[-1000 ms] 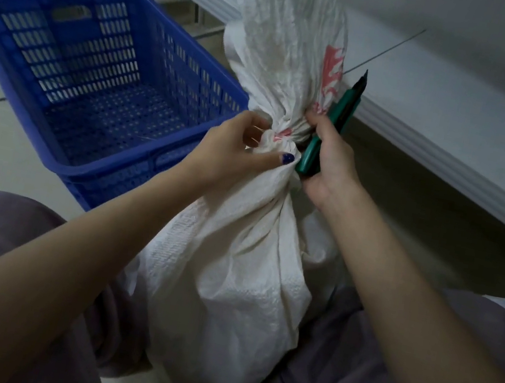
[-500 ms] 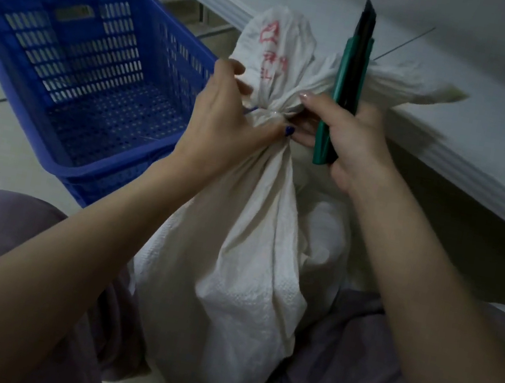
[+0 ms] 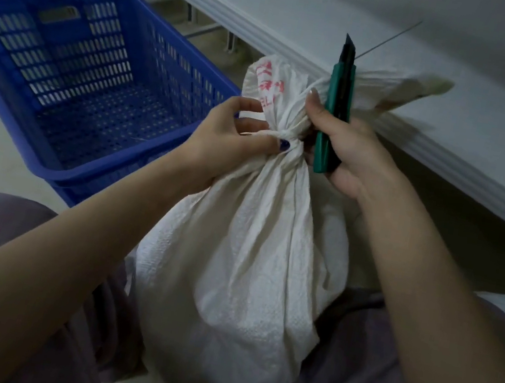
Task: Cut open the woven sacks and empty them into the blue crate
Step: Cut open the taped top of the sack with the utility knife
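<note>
The right hand point(image 3: 349, 151) was wrapped around a green utility knife point(image 3: 333, 117), its dark blade pointing toward twelve o'clock, while its fingertips point(image 3: 314, 101) pressed into the bunched top of the white woven sack point(image 3: 243, 257). At nine o'clock from it, the left hand point(image 3: 226, 139) pinched the sack's tied neck, thumb laid across the knot point(image 3: 282, 137). Above the knot the loose top, printed in red, flared toward twelve and two o'clock. The sack stood upright between the person's knees, its neck not yet cut. The blue crate point(image 3: 70, 85) sat on the floor at ten o'clock from the hands, just beside the sack. A white shelf point(image 3: 459, 119) ran along from twelve to three o'clock.
</note>
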Available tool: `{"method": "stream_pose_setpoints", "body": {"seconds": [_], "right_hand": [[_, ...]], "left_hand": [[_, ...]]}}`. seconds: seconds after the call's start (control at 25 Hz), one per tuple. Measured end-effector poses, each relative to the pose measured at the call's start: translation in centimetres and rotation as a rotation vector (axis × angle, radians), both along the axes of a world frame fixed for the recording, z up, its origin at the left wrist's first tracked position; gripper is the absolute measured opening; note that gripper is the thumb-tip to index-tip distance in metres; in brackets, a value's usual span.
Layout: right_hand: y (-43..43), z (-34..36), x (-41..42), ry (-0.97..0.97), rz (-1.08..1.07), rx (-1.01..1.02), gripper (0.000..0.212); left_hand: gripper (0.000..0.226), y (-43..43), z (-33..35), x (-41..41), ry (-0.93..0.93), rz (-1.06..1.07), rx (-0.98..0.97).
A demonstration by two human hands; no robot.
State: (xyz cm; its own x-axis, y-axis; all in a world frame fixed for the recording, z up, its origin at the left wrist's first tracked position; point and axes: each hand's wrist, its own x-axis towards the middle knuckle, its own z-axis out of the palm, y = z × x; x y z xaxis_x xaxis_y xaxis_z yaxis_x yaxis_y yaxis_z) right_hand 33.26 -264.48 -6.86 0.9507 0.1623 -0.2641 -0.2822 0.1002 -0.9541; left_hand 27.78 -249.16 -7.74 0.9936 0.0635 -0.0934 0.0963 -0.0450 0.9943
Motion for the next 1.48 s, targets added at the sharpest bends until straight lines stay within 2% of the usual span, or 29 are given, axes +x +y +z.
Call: {"method": "stream_pose_setpoints", "body": {"seconds": [0.16, 0.24, 0.36, 0.44, 0.48, 0.6, 0.72, 0.88, 1.0, 1.16, 1.24, 1.32, 1.4, 1.48], "right_hand": [[0.8, -0.6, 0.1, -0.063, -0.096, 0.004, 0.063], [0.8, -0.8, -0.1, -0.082, -0.125, -0.055, 0.055], [0.5, -0.6, -0.2, -0.106, -0.13, -0.104, 0.055], [0.6, -0.5, -0.5, -0.09, -0.107, -0.106, 0.054], [0.8, -0.6, -0.8, -0.055, -0.099, -0.102, 0.05], [1.1, -0.5, -1.8, 0.151, -0.048, 0.032, 0.04], [0.9, -0.3, -2.6, 0.278, 0.06, 0.179, 0.028], [0.1, 0.1, -3.3, 0.271, 0.15, 0.227, 0.016], [-0.4, 0.4, -3.2, 0.222, 0.174, 0.22, 0.012], [-1.3, 0.5, -2.5, 0.018, 0.188, 0.052, 0.004], [-2.5, 0.0, -1.9, -0.131, 0.101, -0.098, 0.014], [-4.2, -0.3, -1.2, -0.261, -0.066, -0.262, 0.014], [-6.2, -0.2, -0.6, -0.32, -0.219, -0.361, 0.019], [-7.1, -0.5, -1.0, -0.37, -0.209, -0.448, 0.019]], "left_hand": [[0.059, -0.1, -0.9, -0.3, -0.09, -0.08, 0.079], [0.067, 0.2, -1.6, -0.2, -0.248, -0.035, 0.342], [0.088, 0.9, -1.8, 0.4, -0.667, -0.032, 0.794], [0.091, 1.4, -1.8, 0.9, -0.82, -0.148, 0.972], [0.09, 1.6, -2.0, 1.1, -0.833, -0.216, 1.003], [0.088, 1.4, -2.5, 0.8, -0.737, -0.349, 0.891], [0.089, 1.2, -2.6, 0.4, -0.711, -0.341, 0.837], [0.098, 1.0, -2.6, 0.1, -0.71, -0.381, 0.874], [0.097, 1.0, -3.3, 0.1, -0.703, -0.303, 0.917], [0.081, 0.3, -3.3, 0.8, -0.739, -0.212, 0.924], [0.075, -0.6, -3.3, 1.0, -0.702, -0.182, 0.874], [0.074, -0.8, -3.2, 1.1, -0.624, -0.125, 0.836], [0.076, -0.2, -3.3, 1.4, -0.593, -0.079, 0.825], [0.073, 0.1, -3.3, 1.7, -0.624, -0.08, 0.831]]}}
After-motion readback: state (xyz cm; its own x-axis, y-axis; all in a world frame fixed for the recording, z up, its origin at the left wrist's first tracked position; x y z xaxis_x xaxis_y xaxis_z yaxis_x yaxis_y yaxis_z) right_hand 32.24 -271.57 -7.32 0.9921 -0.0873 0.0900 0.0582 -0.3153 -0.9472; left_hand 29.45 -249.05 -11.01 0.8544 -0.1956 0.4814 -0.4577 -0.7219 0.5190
